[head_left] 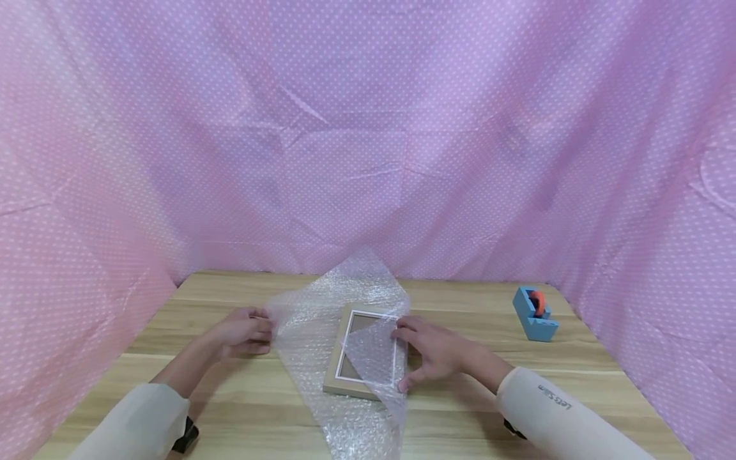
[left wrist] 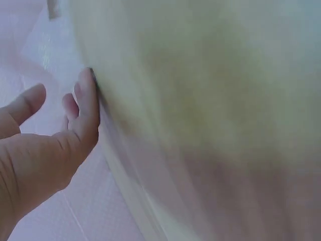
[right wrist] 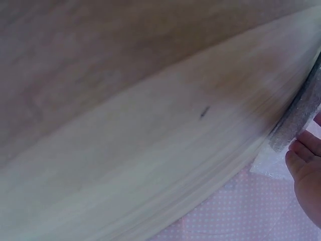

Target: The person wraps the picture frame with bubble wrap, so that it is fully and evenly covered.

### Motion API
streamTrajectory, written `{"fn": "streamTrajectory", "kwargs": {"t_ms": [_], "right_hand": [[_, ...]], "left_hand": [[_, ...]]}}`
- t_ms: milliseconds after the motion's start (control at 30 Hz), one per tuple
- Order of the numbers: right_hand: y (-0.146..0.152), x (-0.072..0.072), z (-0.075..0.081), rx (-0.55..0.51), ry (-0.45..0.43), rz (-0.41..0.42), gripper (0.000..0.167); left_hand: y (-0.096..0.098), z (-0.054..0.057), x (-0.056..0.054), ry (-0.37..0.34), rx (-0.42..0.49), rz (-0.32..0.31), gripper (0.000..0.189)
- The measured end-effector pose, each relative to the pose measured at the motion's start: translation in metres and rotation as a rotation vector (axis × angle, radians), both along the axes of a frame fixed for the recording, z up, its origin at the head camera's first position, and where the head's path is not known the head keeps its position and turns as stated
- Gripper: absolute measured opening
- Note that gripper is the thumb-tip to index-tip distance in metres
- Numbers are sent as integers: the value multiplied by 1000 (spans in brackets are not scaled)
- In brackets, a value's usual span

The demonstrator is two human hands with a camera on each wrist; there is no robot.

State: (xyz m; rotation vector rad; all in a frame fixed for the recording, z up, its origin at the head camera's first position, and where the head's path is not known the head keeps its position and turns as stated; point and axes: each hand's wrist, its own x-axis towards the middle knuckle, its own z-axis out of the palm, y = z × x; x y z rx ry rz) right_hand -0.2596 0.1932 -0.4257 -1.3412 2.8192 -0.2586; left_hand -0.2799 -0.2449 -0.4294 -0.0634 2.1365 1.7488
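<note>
A light wooden picture frame (head_left: 331,377) with a white inner border lies on a sheet of clear bubble wrap (head_left: 310,313). One flap of the wrap is folded from the right across the frame. My right hand (head_left: 434,348) rests on this flap at the frame's right side, fingers spread and touching the wrap. In the right wrist view the right hand (right wrist: 308,168) touches the wrapped edge. At the wrap's left corner is my left hand (head_left: 247,332), fingers loosely bent. The left wrist view shows the left hand (left wrist: 55,135) with its thumb apart from the fingers.
A blue tape dispenser (head_left: 535,316) with an orange roll core stands at the right of the wooden table (head_left: 460,300). Pink dotted cloth (head_left: 368,160) hangs behind the table and along both sides.
</note>
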Motion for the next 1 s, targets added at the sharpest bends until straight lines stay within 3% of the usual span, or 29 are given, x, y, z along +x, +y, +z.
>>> {"fn": "streamTrajectory", "kwargs": {"t_ms": [100,233,400,500,667,767,1000], "right_hand": [[0,-1,-2,8,-4,-11,103],[1,-2,-3,6,6,-12,104],[1,-2,-3,7,3,-17,106],[0,-3,-3,8,-4,-16,106],[2,-2,-3,8,2,-23,104],[2,-2,-3,10,4,-22,103],[0,-3,-3,7,5,-2,103]], "left_hand": [[5,1,10,47,-106,-17,35],[8,2,11,144,-219,-56,25],[16,3,8,150,-117,-53,19],[30,9,6,202,-57,-53,19],[67,24,0,328,19,-125,20],[93,29,-1,387,7,-171,20],[148,22,-3,431,0,-235,17]]}}
